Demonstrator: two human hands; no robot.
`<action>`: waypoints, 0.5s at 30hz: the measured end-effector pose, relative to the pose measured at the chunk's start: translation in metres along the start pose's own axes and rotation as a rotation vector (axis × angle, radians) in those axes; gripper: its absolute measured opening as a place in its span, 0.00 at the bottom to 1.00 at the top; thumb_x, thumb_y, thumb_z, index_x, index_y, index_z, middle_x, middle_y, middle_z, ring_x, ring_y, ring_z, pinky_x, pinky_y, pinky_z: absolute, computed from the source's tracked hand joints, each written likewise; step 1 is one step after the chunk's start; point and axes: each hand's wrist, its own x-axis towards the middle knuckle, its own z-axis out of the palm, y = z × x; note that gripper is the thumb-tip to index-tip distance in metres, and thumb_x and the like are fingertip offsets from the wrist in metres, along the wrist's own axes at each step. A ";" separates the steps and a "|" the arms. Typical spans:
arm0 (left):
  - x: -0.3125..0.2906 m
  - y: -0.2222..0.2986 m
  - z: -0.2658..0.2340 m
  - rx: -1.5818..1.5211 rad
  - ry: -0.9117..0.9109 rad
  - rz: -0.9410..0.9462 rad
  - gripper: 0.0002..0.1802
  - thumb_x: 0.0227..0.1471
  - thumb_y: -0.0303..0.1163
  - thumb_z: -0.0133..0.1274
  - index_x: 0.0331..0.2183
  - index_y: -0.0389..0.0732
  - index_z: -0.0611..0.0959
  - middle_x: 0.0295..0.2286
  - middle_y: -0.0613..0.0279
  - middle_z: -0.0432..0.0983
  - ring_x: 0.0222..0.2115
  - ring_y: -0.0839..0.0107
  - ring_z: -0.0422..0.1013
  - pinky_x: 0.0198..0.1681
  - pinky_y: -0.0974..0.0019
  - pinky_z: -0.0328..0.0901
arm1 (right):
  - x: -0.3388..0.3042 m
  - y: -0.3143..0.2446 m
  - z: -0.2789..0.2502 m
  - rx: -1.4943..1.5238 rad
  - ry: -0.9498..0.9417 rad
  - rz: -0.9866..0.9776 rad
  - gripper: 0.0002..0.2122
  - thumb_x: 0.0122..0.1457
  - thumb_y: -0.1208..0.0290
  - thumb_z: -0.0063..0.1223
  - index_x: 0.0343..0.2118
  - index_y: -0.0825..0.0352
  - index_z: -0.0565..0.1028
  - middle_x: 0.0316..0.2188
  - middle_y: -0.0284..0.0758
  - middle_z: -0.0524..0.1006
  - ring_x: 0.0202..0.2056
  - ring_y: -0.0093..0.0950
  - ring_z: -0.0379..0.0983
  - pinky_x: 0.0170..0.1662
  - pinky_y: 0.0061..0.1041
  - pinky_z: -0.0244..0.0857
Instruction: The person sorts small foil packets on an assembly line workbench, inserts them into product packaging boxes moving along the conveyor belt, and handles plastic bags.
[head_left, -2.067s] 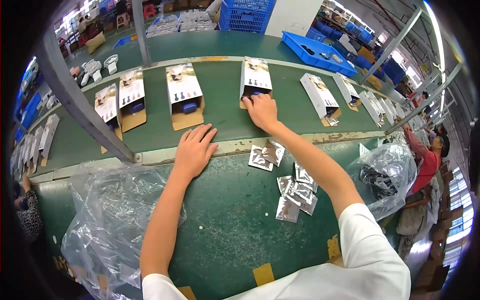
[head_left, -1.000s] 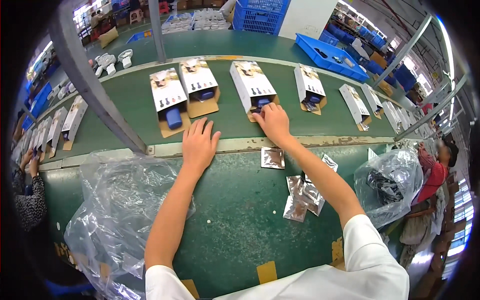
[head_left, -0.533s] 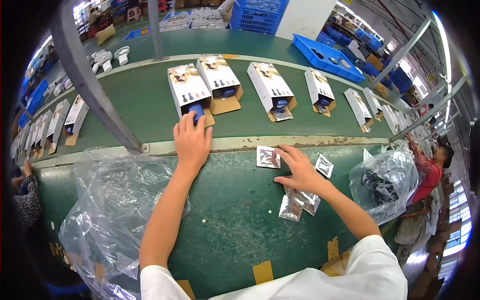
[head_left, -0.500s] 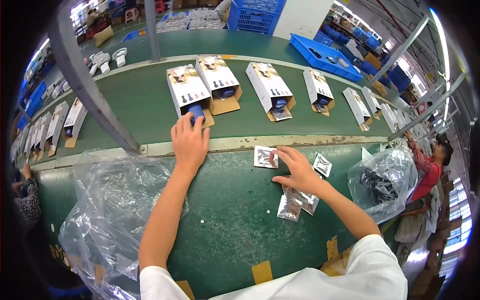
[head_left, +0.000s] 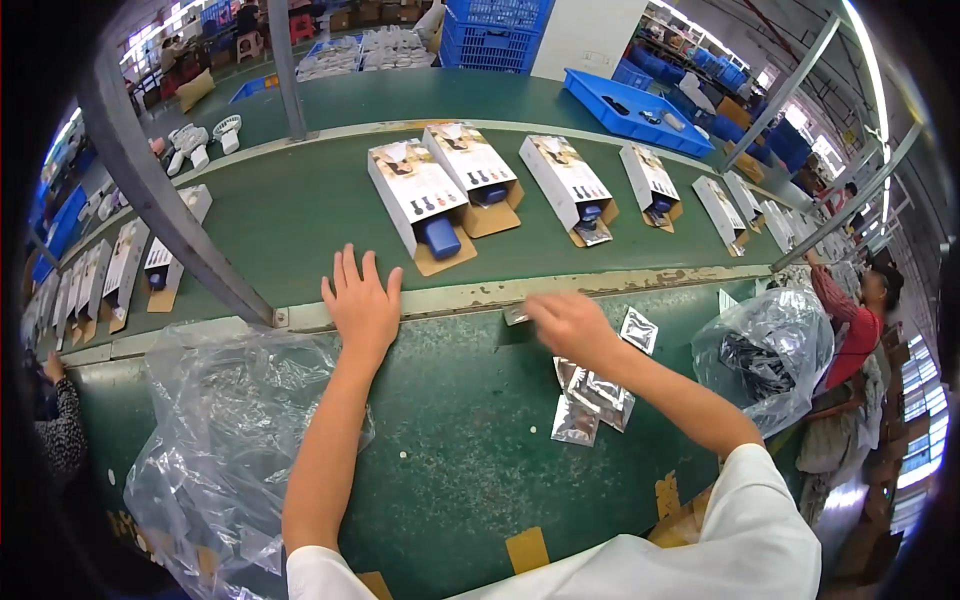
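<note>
In the head view, the person stands at a green conveyor belt (head_left: 300, 215) with a green work table (head_left: 450, 470) in front of it. The left hand (head_left: 362, 305) lies flat at the worn metal edge (head_left: 600, 285) between table and belt, with the fingers spread apart and holding nothing. It is just below an open carton (head_left: 418, 200) with a printed flap and a dark blue item inside.

The right hand (head_left: 568, 322) is blurred. It hovers near the same edge, and a small silver foil packet (head_left: 516, 316) shows at its fingertips. It seems to be pinched between the fingers, but because of the blur I cannot tell this for sure.

More silver packets (head_left: 595, 400) lie in a loose pile on the table just under the right forearm, and one single packet (head_left: 638, 330) lies a little to the right of the hand.

About the progress, as a judgement: the carton nearest the left hand shows only the blue item and no packet that I can see, so it looks not yet served. A carton further to the right (head_left: 578, 195) seems to have a silvery packet at its opening, so that one may be finished. Several more open cartons (head_left: 150, 265) wait on the left part of the belt.

A crumpled clear plastic bag (head_left: 230, 440) lies at the left of the table, and a second plastic bag with dark parts (head_left: 765, 355) is at the right. Another person in a red sleeve (head_left: 845, 310) works at the far right.
</note>
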 end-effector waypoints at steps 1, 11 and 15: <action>0.000 -0.008 -0.001 0.030 -0.063 -0.017 0.27 0.62 0.50 0.51 0.53 0.40 0.77 0.61 0.47 0.62 0.64 0.51 0.57 0.64 0.39 0.51 | 0.008 -0.003 0.002 -0.002 0.004 0.000 0.15 0.49 0.75 0.60 0.42 0.68 0.76 0.45 0.37 0.78 0.46 0.36 0.76 0.50 0.35 0.69; 0.013 -0.047 -0.023 -0.083 -0.147 0.018 0.22 0.62 0.49 0.50 0.51 0.47 0.80 0.58 0.56 0.69 0.61 0.57 0.62 0.63 0.37 0.52 | 0.127 0.098 0.087 -0.321 0.295 0.451 0.06 0.53 0.75 0.55 0.33 0.68 0.77 0.37 0.39 0.73 0.42 0.41 0.71 0.43 0.38 0.68; 0.007 -0.080 -0.032 -0.063 -0.159 0.033 0.22 0.62 0.48 0.51 0.51 0.46 0.81 0.57 0.57 0.69 0.61 0.59 0.63 0.63 0.37 0.53 | 0.152 0.056 0.087 -0.144 0.361 0.572 0.12 0.58 0.68 0.56 0.41 0.69 0.76 0.39 0.42 0.73 0.42 0.43 0.71 0.43 0.44 0.66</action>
